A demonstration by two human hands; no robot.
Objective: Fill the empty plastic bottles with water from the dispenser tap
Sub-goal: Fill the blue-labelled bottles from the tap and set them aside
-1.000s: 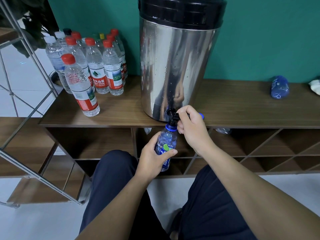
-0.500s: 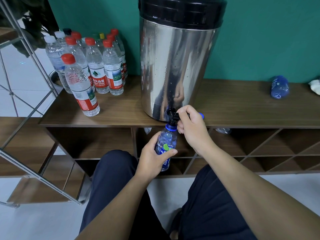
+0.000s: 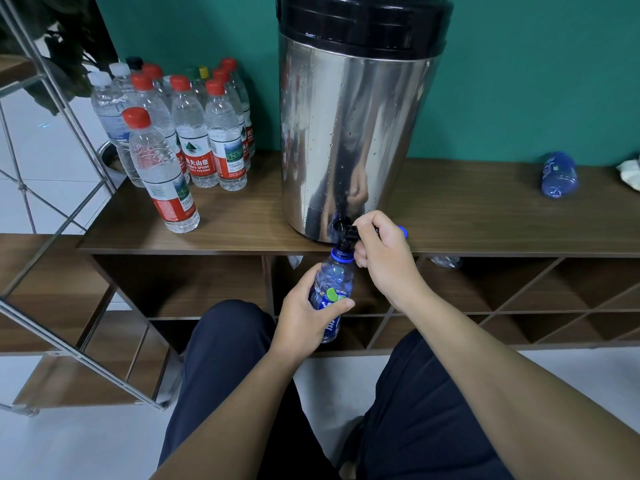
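Teal wall [image 3: 519, 81] straight ahead beyond the hands, a long wooden shelf unit [image 3: 467, 209] beneath it (diagonal cubbies below), white floor [image 3: 86, 445] underneath, metal rack [image 3: 52, 109] off left.

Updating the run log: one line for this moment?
left hand grips blue bottle under tap | right hand grips tap handle

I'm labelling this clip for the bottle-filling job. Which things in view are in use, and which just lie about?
In use:
left hand gripping the blue bottle
right hand on the tap
steel dispenser

Lying about:
capped clear bottles
blue bottle on its side
white cloth
metal rack
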